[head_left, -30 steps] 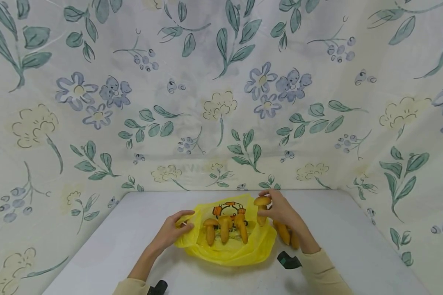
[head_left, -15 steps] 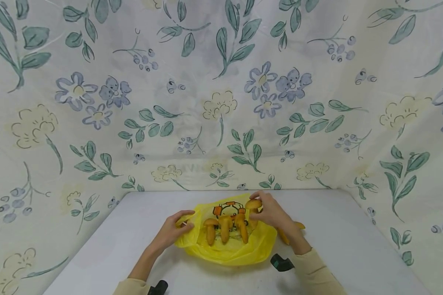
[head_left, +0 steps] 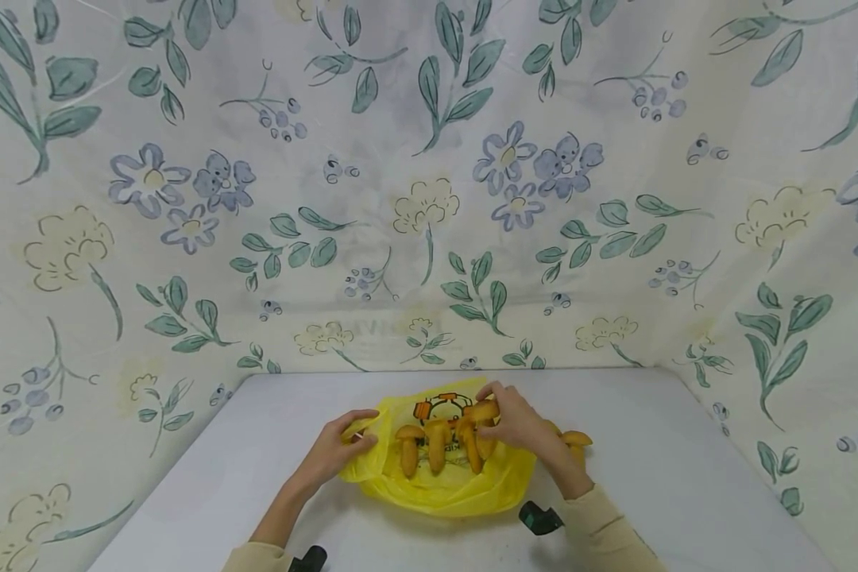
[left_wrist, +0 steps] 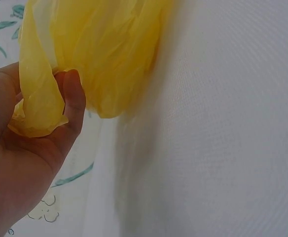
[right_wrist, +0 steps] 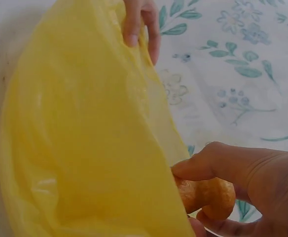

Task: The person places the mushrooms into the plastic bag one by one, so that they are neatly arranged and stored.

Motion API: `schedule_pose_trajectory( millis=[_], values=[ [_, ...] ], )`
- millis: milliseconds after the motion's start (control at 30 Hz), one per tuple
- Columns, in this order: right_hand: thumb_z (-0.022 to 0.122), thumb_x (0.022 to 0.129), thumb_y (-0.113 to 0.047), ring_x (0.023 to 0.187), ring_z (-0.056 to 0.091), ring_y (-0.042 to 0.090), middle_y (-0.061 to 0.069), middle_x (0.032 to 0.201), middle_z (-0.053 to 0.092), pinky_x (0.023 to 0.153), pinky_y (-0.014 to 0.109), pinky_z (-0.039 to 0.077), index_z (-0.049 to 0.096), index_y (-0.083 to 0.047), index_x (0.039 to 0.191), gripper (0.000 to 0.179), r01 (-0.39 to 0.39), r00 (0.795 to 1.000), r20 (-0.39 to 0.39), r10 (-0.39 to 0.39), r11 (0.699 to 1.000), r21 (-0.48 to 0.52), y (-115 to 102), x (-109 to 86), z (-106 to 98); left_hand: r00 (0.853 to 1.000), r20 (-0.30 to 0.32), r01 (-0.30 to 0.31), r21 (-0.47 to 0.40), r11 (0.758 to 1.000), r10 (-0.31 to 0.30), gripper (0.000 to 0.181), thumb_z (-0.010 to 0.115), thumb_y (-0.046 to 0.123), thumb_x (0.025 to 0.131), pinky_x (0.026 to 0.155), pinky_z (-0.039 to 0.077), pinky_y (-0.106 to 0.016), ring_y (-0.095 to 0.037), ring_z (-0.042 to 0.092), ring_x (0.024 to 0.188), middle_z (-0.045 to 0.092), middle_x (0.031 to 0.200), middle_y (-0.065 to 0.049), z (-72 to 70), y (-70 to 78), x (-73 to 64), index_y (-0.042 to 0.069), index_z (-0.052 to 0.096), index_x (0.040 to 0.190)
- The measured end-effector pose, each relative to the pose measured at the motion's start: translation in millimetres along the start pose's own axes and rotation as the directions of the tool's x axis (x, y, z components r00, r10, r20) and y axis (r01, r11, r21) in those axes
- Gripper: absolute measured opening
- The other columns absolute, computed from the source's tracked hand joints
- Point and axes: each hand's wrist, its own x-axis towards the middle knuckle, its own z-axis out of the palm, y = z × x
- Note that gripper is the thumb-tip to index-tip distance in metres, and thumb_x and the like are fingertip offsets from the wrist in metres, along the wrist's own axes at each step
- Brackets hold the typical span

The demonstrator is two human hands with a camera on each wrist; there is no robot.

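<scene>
Head view: both hands (head_left: 329,451) (head_left: 520,423) pinch, the left a thin, crinkled plastic bag (head_left: 429,500), the right a dome-capped mushroom (head_left: 484,411).

- Left of the left hand (head_left: 339,449), the white table (head_left: 186,477) gives a hand broad room to pass.
- That hand grips the yellow bag (head_left: 457,502) at its left edge, blocking entry there.
- Right of the right forearm (head_left: 568,469), another wide stretch lies open.
- Between bag and backdrop (head_left: 429,238), a narrower strip offers passage.
- Spare mushrooms (head_left: 577,439) crowd the gap beside the right forearm.
- The right hand (head_left: 518,421), pinching a held mushroom (head_left: 483,411), obstructs the bag's right side.
- In front, a black device (head_left: 539,519) narrows the way between the forearms.
</scene>
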Motion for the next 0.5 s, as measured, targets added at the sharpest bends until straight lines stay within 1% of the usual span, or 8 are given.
schedule_pose_trajectory(
  millis=[200,433,500],
  values=[
    [0.079,0.080,-0.009,0.090,0.049,0.022,0.013,0.107,0.052,0.079,0.039,0.047,0.053,-0.011,0.116,0.045,0.010,1.000,0.006,-0.010,1.000,-0.011,5,-4.7,1,1.000,0.004,-0.006,-0.006,1.000,0.006,0.044,0.068,0.023,0.092,0.073,0.048,-0.019,-0.017,0.055,0.091,0.060,0.130,-0.014,0.3,0.0,-0.2,0.013,0.058,0.134],
    [0.079,0.080,-0.012,0.090,0.050,0.023,0.014,0.107,0.053,0.078,0.040,0.048,0.053,-0.012,0.115,0.043,-0.009,1.000,0.012,0.009,1.000,-0.023,11,-7.9,0,1.000,0.007,0.030,-0.017,0.999,-0.030,0.045,0.069,0.024,0.092,0.072,0.049,-0.019,-0.015,0.055,0.089,0.060,0.130,-0.012,0.8,0.9,-0.3,0.015,0.058,0.134],
    [0.079,0.081,-0.012,0.089,0.050,0.023,0.014,0.107,0.053,0.078,0.040,0.047,0.053,-0.012,0.115,0.043,-0.009,1.000,0.015,0.010,1.000,-0.022,13,-8.1,0,1.000,0.011,0.027,-0.017,0.999,-0.027,0.045,0.069,0.023,0.092,0.072,0.049,-0.019,-0.015,0.056,0.089,0.060,0.129,-0.012,1.0,0.2,-0.1,0.014,0.057,0.135]
  ],
)
